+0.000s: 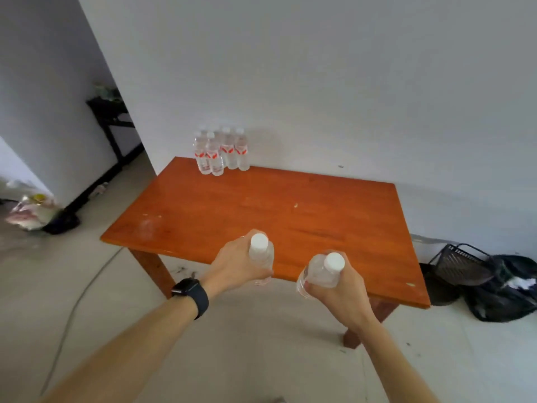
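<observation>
Over the table [290, 205] edge, left hand [232, 266] grips left bottle [260, 253], right hand [341, 296] right bottle [321, 273]; bottle cluster [222, 154] stands beyond.

The left hand [235, 266] wraps the clear plastic bottle with a white cap [261, 255], hiding part of its body. The right hand [341, 293] covers one side of the second clear white-capped bottle [318, 273], whose label is too blurred to read. Both forearms run off the bottom edge. The cluster of red-labelled clear bottles [222, 152] overlaps, so their count and print cannot be told. The black plastic bag [505, 295] is cut by the right edge, the blurred pale heap of bags [29, 213] by the left.
</observation>
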`<state>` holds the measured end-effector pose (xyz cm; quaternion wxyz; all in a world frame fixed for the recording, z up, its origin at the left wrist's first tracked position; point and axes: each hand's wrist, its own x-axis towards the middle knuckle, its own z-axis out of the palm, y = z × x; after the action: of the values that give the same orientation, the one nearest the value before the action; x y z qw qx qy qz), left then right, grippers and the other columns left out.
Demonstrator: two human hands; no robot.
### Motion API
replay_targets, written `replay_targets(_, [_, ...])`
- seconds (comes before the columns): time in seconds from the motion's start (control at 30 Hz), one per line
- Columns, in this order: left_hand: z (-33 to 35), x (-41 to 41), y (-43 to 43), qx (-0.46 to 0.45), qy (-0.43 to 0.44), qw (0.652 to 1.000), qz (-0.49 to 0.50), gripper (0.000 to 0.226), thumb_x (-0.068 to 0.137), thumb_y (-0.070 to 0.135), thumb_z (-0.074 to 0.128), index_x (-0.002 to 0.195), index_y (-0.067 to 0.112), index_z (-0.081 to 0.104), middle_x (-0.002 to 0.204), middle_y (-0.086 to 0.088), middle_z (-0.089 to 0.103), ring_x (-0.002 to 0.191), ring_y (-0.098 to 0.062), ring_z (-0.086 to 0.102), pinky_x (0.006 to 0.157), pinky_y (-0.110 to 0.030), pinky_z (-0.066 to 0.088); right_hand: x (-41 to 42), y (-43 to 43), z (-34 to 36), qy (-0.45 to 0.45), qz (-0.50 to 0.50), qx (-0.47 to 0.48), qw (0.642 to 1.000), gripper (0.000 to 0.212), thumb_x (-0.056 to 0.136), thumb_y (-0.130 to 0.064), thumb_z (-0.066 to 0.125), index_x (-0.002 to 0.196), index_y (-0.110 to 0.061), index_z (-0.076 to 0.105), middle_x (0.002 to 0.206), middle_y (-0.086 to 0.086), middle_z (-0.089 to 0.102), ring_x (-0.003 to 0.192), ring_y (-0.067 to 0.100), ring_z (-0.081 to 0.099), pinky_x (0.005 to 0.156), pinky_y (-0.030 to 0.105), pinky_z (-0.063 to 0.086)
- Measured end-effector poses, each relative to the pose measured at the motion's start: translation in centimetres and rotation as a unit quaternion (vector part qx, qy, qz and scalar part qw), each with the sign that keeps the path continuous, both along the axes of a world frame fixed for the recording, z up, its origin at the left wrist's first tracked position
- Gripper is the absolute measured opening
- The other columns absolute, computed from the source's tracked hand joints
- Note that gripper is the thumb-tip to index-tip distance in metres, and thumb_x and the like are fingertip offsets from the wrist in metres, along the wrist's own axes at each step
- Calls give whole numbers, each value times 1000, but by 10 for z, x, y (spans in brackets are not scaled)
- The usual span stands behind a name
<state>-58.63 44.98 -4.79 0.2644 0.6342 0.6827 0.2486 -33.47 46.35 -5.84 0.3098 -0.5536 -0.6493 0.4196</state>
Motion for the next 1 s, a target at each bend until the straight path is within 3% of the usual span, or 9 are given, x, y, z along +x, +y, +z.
replay_targets(0.2, [-19,-59,70,-23,-13,998,54,57,70,45,85,113,41,49,100,16,66,96,-7,66,86,-37,60,-52,98,-14,-23,44,-37,998,51,69,-23,85,107,-32,52,97,-12,66,86,4,64,62,14,43])
replay_targets(0.37, [-45,-93,121,-42,-53,994,88,49,74,45,84,110,40,51,100,14,68,96,-7,68,86,-34,60,-88,160,-39,-52,72,-63,994,51,69,-24,84,107,-32,51,99,-12,65,87,6,65,64,16,46])
replay_targets(0.5, [-71,-121,164,-67,-68,992,88,56,73,43,86,115,34,50,103,10,68,97,-11,68,84,-32,59,-120,203,-63,-78,75,-89,990,56,67,-30,84,110,-31,49,100,-12,65,89,8,65,67,22,50])
replay_targets(0.6, [-90,-146,204,-81,-76,990,82,67,74,44,86,121,36,38,105,8,67,95,-13,69,83,-34,61,-150,241,-79,-81,59,-117,988,54,68,-30,81,111,-31,48,99,-8,66,88,11,67,68,25,55])
replay_targets(0.67, [-101,-166,236,-90,-81,990,73,75,77,43,84,125,37,28,108,3,66,95,-18,70,84,-36,62,-174,268,-87,-85,51,-130,987,64,68,-29,81,119,-30,42,103,-8,64,90,15,67,66,25,54])
replay_targets(0.77, [-110,-202,292,-101,-59,992,51,71,75,44,86,121,36,32,108,6,65,95,-18,68,83,-37,62,-214,314,-97,-90,27,-143,985,76,68,-29,85,126,-26,36,107,-7,62,93,16,66,67,25,54])
replay_targets(0.93, [-108,-263,384,-71,-14,997,22,69,70,47,86,120,39,41,123,10,50,103,-13,60,91,-35,56,-279,388,-101,-106,24,-139,984,57,75,-24,80,117,-27,42,104,-10,64,92,10,67,64,17,49])
replay_targets(1.0, [-110,-286,419,-52,8,999,2,69,70,48,86,121,36,42,127,8,45,106,-15,59,91,-34,55,-304,416,-105,-105,18,-136,985,57,73,-26,82,116,-29,44,105,-10,65,93,9,67,68,22,54])
